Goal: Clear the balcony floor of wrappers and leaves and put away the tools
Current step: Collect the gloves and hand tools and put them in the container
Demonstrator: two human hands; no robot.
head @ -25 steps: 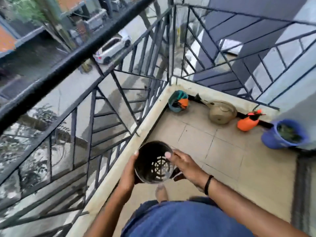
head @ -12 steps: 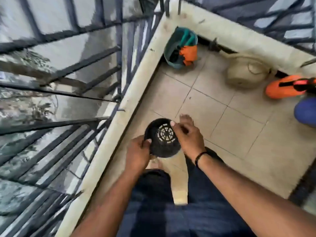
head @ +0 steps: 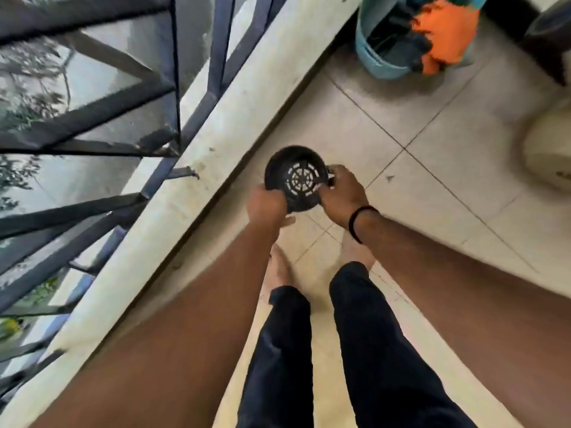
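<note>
Both hands share the grip on a black pot (head: 297,180): the left hand (head: 266,202) clasps its near rim, the right hand (head: 341,193) pinches the far side. The empty pot hangs mouth-up over the floor (head: 370,125) beside the ledge (head: 216,156). The blue bucket (head: 381,61) of tools sits ahead at the floor's far corner, to the right

One head-worn view looks steeply down from above, close over both hands, with tiled floor (head: 386,168) beyond them and railing (head: 92,125) to their left.
</note>
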